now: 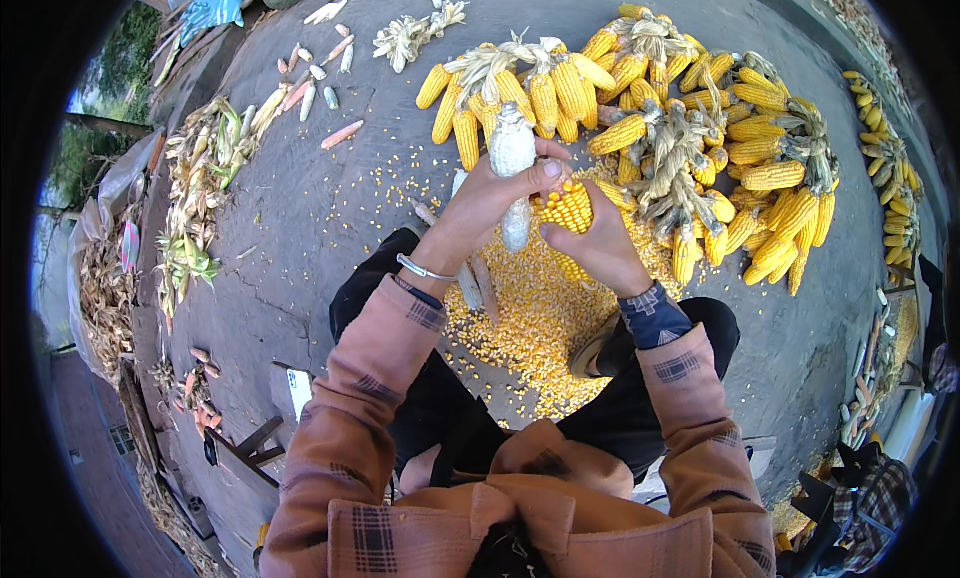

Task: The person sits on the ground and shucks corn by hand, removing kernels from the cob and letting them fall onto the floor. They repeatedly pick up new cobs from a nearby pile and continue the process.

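Observation:
My left hand point(486, 201) grips a bare white corncob point(513, 144), held roughly upright. Its thumb reaches across to the top of a partly shelled ear of yellow corn point(568, 209). That ear is wrapped by my right hand point(604, 246), and its upper end shows stripped, pinkish cob. Beneath both hands, loose yellow kernels point(525, 315) lie heaped on the ground between my legs. Bare cobs point(469, 284) rest on the heap's left edge, beside my left forearm.
Bundles of yellow ears tied by their husks point(757, 158) lie ahead and to the right. Bare cobs point(307, 102) and dry husks point(199, 180) are scattered leftward. A phone point(299, 390) is near my left elbow. A person in checked clothing point(874, 507) is at lower right.

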Action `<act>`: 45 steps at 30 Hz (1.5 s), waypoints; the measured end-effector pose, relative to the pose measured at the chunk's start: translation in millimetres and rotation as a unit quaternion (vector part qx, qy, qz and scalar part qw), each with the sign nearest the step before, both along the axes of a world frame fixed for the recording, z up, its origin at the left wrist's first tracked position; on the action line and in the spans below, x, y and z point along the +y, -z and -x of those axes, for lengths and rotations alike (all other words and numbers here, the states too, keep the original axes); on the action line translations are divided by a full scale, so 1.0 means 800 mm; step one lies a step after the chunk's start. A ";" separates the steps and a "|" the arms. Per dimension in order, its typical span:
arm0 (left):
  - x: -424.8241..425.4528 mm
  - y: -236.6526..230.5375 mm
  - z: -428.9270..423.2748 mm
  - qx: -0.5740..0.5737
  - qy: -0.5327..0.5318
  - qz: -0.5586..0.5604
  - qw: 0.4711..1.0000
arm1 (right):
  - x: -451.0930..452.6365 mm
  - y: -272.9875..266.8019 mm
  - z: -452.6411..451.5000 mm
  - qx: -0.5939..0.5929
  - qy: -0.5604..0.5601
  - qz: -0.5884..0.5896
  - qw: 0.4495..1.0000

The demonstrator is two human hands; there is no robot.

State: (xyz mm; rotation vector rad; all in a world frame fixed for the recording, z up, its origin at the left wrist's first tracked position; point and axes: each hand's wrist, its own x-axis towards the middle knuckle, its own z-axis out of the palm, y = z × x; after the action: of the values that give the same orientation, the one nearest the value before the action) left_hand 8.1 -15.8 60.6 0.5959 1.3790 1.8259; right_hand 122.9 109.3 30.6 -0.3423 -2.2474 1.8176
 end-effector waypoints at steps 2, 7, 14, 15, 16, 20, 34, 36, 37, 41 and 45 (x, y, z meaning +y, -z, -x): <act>-0.004 -0.002 -0.005 0.017 0.034 0.002 0.999 | -0.006 -0.007 -0.001 -0.024 0.049 -0.223 0.973; 0.011 0.020 -0.035 0.198 -0.098 0.087 0.971 | -0.018 -0.010 -0.002 0.013 0.064 -0.310 0.949; 0.016 0.026 -0.037 0.226 -0.232 0.085 0.942 | -0.008 -0.026 -0.005 -0.021 -0.065 0.012 0.998; 0.017 0.024 -0.030 0.204 -0.223 0.077 0.950 | -0.007 -0.027 -0.006 -0.059 -0.074 0.116 0.989; 0.018 0.021 -0.025 0.182 -0.214 0.069 0.957 | -0.006 -0.027 -0.007 -0.096 -0.081 0.219 0.968; 0.016 0.008 -0.020 0.181 -0.236 0.043 0.954 | -0.001 -0.015 -0.016 -0.106 -0.115 0.447 0.881; 0.008 0.009 -0.030 0.153 -0.089 0.043 0.983 | -0.026 -0.010 -0.007 0.006 0.084 -0.320 0.944; 0.011 0.008 -0.034 0.192 -0.169 0.061 0.965 | -0.026 -0.013 -0.006 -0.020 0.050 -0.311 0.949; 0.011 0.011 -0.034 0.214 -0.185 0.062 0.957 | -0.024 -0.014 -0.006 -0.032 0.033 -0.307 0.950; 0.011 0.019 -0.027 0.213 -0.224 0.067 0.949 | -0.011 -0.023 -0.009 -0.032 -0.071 0.013 0.997; 0.013 0.008 -0.021 0.153 -0.218 0.050 0.963 | -0.008 -0.022 -0.013 -0.092 -0.094 0.302 0.944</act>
State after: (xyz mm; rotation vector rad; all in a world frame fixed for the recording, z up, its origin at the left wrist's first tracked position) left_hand 24.6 -5.4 54.0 0.5705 1.9207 2.0470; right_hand 133.6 103.1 48.4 -0.4233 -1.8172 2.6628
